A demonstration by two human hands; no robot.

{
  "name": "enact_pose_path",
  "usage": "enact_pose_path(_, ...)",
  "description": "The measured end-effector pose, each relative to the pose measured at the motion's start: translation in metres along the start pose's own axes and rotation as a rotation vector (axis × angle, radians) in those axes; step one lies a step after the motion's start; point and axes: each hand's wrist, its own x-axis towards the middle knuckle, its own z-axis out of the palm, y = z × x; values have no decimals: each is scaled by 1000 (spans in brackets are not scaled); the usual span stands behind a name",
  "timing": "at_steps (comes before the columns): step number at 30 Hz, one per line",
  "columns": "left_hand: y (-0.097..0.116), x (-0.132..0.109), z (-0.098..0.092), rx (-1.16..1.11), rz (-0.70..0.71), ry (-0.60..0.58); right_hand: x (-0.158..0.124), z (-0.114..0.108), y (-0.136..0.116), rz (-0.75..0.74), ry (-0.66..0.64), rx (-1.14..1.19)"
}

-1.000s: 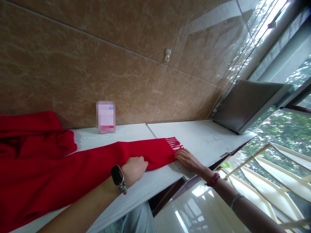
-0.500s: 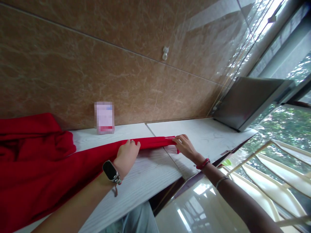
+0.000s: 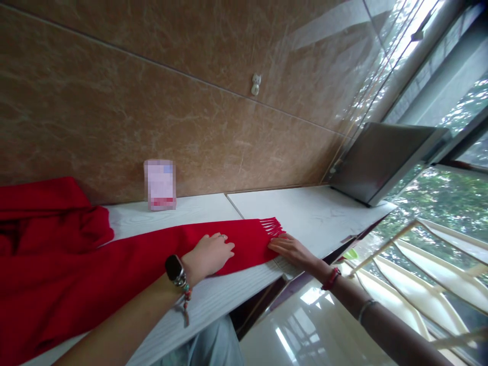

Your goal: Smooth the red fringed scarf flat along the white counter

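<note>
A red fringed scarf lies along the white wood-grain counter, spread flat at its right end and bunched in folds at the far left. My left hand, with a watch on its wrist, rests palm down on the scarf with fingers apart. At the fringed end, my right hand touches the near corner, its fingers stretched out on the cloth. The white-red fringe strands fan out just beyond its fingertips. Parts of the scarf under both hands are hidden.
A blurred pinkish card or box stands against the brown tiled wall. A dark grey boxy appliance sits at the counter's far right. A cream rack stands by the window, right of the counter's front edge.
The scarf's right end, narrow and folded before, is now spread wide toward me with its fringe fanned out. Both hands have moved nearer to me, and the right fingers have loosened and flattened.
</note>
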Motion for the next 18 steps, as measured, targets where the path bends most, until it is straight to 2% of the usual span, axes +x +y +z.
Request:
enact_pose_path(3, 0, 28, 8, -74, 27, -105, 3, 8, 10, -18, -12, -51)
enact_pose_path(5, -7, 45, 18, -120, -91, -189, 7, 15, 19, 23, -35, -75)
enact_pose_path(7, -18, 56, 26, -124, -170, -203, 12, 21, 29, 94, -63, -79)
enact_pose_path(10, -33, 61, 29, -115, -222, -208, 23, 23, 39, 172, -102, -17)
enact_pose_path(13, -35, 61, 24, -120, -268, -248, 37, 12, 44, 190, -160, 121)
enact_pose_path(15, -31, 65, 21, -114, -273, -204, 53, 2, 46, 257, -144, 187)
enact_pose_path(18, -27, 75, 26, -84, -270, -59, 85, 1, 45, 467, -26, 153)
